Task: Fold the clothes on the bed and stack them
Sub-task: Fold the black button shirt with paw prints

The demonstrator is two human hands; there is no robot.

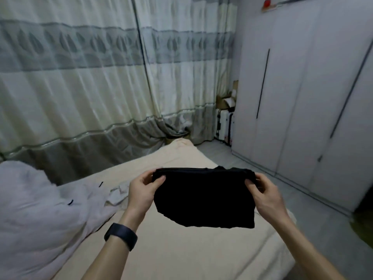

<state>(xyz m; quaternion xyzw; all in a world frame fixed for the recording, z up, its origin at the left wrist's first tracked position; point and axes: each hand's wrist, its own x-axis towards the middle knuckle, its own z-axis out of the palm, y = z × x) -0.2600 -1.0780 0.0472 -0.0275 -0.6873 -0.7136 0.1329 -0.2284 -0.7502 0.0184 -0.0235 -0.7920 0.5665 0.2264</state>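
Black garment point(203, 199), seemingly folded already, hangs over the bed point(181, 249) toward 6 o'clock, its top corners pinched by my left hand point(141, 190) and right hand point(264, 195); pale clothes point(113, 196) at 9 o'clock look unfolded, no stack visible.

The garment point(203, 199) in front of you is plain black, with no print showing. Under it the bed sheet point(181, 249) is a pale peach, unpatterned. To your left the quilt point(40, 209) is a light grey-lilac with a few short black marks. The wristband point(121, 236) on your left wrist is black. Far left, the curtains point(80, 87) are cream, crossed by grey bands printed with a leaf pattern. On the right the wardrobe point(302, 98) is off-white with thin dark handle strips. The floor point(302, 203) is grey, and the far suitcase point(224, 126) is white.
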